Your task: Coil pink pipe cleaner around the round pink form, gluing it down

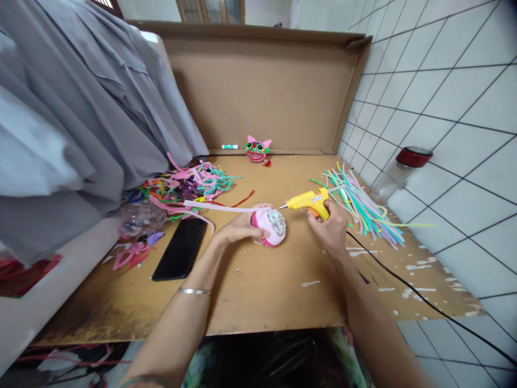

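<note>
My left hand [244, 225] is closed around a small round craft piece wrapped in pink and pale lilac pipe cleaner [271, 230], with a whitish clear patch on its right face. A loose pale strip of pipe cleaner [226, 207] runs from the top of the piece out to the left. In my right hand [329, 223] is a yellow hot glue gun [309, 200], its metal nozzle pointing left, close to the upper right of the piece. A black cord [388, 272] trails from beneath that hand to the lower right.
Left are tangled pipe cleaners [202, 180], a black phone [180, 249] and grey cloth [100, 97]. Right lie straight pipe cleaners [363, 205] and a red-lidded jar [398, 170] by the tiled wall. A pink animal-face ornament [257, 150] and glue stick [230, 146] stand by the cardboard [258, 86].
</note>
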`<state>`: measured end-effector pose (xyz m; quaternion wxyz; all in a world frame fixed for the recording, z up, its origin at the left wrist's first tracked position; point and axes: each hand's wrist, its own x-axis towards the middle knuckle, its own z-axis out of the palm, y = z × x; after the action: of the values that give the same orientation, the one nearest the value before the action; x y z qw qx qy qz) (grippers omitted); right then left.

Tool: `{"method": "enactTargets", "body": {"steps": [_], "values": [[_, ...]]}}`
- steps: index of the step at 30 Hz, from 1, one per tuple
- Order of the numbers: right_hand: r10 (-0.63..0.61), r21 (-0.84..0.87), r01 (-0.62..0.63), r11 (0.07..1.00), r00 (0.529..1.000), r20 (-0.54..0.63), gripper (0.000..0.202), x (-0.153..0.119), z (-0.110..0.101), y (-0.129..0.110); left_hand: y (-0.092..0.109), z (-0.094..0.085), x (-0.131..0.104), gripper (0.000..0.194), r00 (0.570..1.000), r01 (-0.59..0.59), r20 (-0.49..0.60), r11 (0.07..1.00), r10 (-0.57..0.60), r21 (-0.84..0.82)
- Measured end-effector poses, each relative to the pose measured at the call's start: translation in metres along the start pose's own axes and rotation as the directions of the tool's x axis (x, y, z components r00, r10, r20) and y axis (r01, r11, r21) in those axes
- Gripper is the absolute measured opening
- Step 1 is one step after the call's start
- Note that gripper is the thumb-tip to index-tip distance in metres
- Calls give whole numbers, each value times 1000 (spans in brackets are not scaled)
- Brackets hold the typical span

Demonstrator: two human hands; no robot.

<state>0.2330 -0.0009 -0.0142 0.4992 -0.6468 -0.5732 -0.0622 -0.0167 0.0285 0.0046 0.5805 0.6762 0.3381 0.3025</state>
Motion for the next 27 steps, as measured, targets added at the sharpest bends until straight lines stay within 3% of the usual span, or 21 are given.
{"method": "enactTargets", "body": {"steps": [8, 27], "values": [[-138, 66, 139, 988, 990, -14, 29, -9, 1, -9, -1, -1, 0, 83, 999, -3, 43, 1000, 3, 11], [-131, 88, 131, 987, 991, -14, 26, -11, 4, -9, 0, -2, -1, 82, 999, -3, 40, 996, -1, 87]]}}
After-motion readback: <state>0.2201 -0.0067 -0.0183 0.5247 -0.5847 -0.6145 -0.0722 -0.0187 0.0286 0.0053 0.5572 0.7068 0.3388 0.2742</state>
